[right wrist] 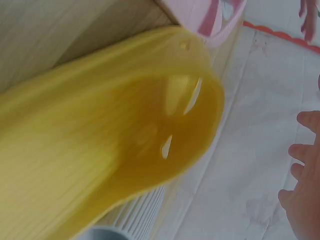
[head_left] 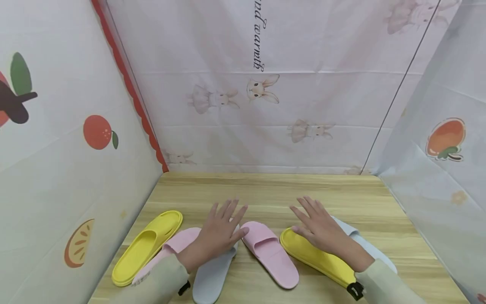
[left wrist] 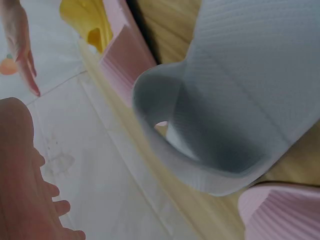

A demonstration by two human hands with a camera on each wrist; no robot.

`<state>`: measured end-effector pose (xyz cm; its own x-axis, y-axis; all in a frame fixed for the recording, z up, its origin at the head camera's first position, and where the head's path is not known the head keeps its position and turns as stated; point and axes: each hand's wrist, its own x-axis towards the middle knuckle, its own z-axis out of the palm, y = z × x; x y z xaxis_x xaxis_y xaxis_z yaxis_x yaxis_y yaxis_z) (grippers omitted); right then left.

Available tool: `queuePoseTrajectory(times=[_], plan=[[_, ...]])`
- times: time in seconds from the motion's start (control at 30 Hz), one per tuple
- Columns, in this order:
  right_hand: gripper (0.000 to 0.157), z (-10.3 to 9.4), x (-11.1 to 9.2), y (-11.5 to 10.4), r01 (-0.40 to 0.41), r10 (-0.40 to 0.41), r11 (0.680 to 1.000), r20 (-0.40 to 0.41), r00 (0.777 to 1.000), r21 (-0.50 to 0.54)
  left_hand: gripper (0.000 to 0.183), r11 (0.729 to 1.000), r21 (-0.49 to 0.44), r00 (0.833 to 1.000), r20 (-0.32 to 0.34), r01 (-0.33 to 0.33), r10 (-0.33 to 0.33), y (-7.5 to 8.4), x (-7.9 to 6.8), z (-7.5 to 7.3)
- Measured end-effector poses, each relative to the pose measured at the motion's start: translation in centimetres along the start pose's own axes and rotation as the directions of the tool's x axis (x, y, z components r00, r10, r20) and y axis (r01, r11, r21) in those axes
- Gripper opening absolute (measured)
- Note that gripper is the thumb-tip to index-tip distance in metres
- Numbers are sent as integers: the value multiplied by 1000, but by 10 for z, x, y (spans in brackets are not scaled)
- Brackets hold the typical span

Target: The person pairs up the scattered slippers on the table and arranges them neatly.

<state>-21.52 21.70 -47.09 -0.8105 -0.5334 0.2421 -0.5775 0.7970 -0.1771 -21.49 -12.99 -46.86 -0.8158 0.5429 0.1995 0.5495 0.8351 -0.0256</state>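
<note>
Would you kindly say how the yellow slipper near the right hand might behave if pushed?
The yellow slipper probably won't roll, as it lies flat. Its moulded look suggests slight flexing; its hollow front suggests low weight.

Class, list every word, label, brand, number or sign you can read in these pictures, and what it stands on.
"nd warmth": printed sideways on the back wall sheet; its start is cut off at the top edge.
Marks by the heel of the leftmost pink slipper, head view: too small and blurred to read.
Nothing else is readable.
</note>
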Motion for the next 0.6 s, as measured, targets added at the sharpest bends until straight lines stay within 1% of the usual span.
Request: queuePoseTrajectory(times=[0.17,0.27,0.33,0.47,0.53,0.6], plan=[[63,-2,-5,15,-60,60,998,0,998,25,68,1000,1,1000,-4,6,-6,-2,-11,13],[64,-2,-8,23,-99,99,994,16,995,52,66,999,-33,999,-19,33,-34,-3,-18,18],[65,-4,-12,29,-112,111,992,26,993,52,65,996,-61,998,-20,63,-64,-4,-23,21],[64,-10,-23,45,-133,132,991,34,991,31,64,989,-100,993,-26,109,-112,-4,-34,27],[63,-12,-30,54,-143,142,989,30,989,23,65,987,-107,992,-28,119,-122,-3,-41,31],[64,-13,-38,63,-170,168,985,39,985,41,65,986,-111,991,-25,127,-130,-1,-48,33]])
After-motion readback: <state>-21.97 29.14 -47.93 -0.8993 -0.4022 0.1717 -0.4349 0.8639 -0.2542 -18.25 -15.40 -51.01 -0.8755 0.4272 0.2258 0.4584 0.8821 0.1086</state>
